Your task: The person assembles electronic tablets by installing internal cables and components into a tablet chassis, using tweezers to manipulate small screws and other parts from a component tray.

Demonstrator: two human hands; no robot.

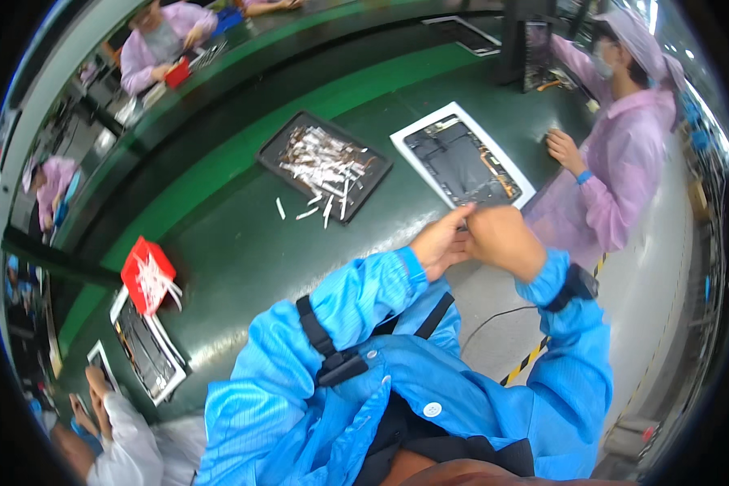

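Just beyond both hands [439,245] [506,236]: tablet [460,159]

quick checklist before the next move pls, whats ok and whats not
1. Tablet flat on the table, insides showing: ok.
2. Left hand and right hand both in view, close together: ok.
3. Anything held between them: cannot tell, the hands hide it.
4. Strips all in the tray: not ok, some lie on the table.
5. Co-worker's hand apart from the tablet: ok, off its right side.
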